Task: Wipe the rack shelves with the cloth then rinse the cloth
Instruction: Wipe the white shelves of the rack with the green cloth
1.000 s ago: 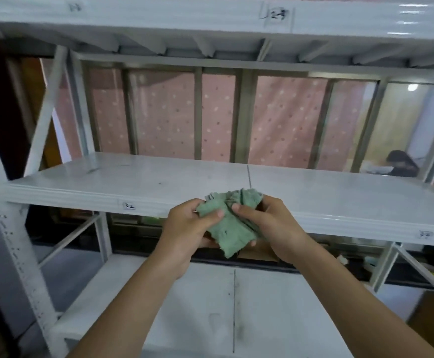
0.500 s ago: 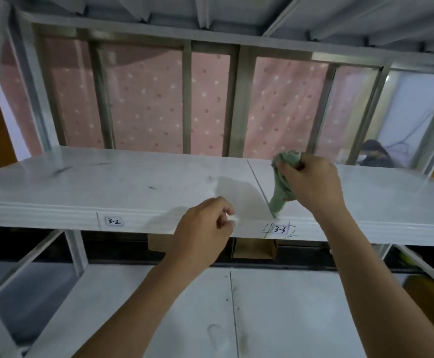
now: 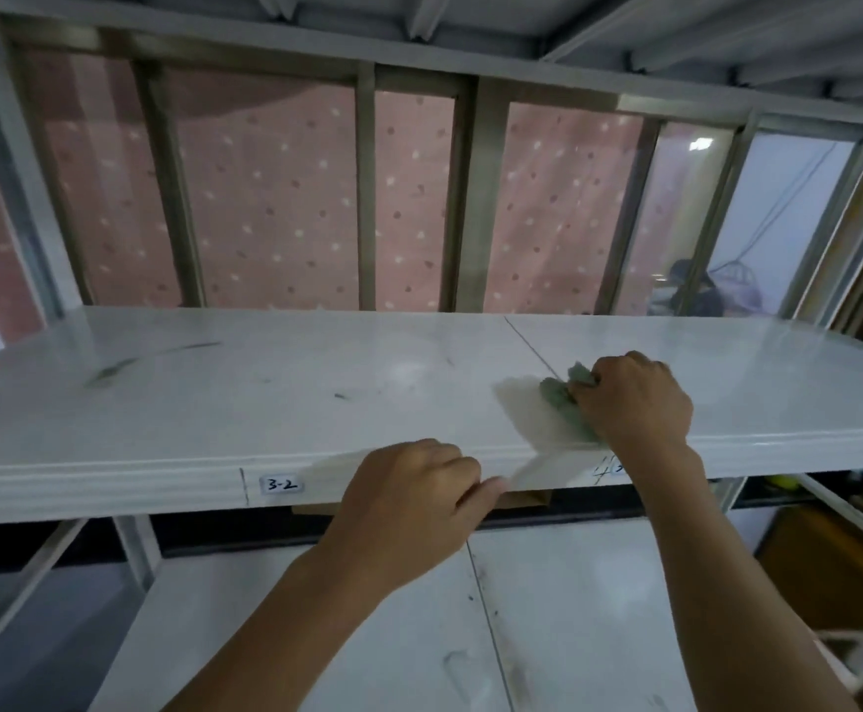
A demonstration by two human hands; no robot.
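Fingers of our right hand are bunched over the green cloth, pressing it flat onto the middle shelf; only its left edge peeks out past the knuckles, beside the seam between panels. We judge the wiping step is just under way, rinsing far off. Our left hand is loosely curled and empty at the shelf's front lip, near the "3-2" label. Dark smudges lie well to the left, so the next move calls for a firm leftward sweep with steady downward pressure.
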